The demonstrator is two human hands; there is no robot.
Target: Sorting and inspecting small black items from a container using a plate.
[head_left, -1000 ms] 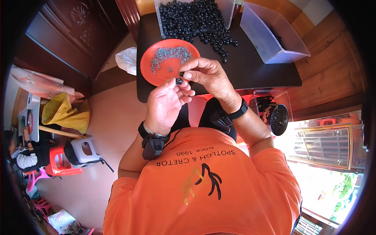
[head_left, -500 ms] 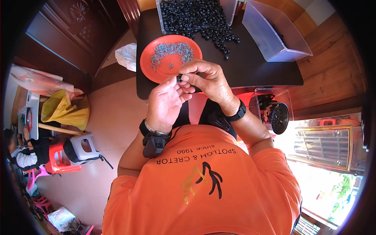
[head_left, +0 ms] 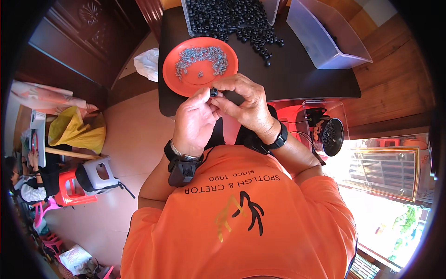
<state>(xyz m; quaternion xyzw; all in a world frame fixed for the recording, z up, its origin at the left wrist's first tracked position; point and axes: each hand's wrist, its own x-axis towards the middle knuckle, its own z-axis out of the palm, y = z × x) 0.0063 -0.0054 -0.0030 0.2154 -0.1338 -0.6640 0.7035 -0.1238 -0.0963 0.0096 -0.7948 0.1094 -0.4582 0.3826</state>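
Note:
Both my hands meet over the near edge of a black table. My left hand and my right hand pinch one small black round part between their fingertips. Just beyond the fingers lies an orange plate with several small grey metal pieces. Farther back, a heap of black round parts spills out of a clear tray onto the table.
An empty clear plastic bin stands at the table's far right. A round black container of dark parts sits low at my right. A white bag lies left of the table, red stools and a person at far left.
Both hands stay together on the small black part; they sit slightly nearer the plate's near rim than a second ago. Nothing was let go.

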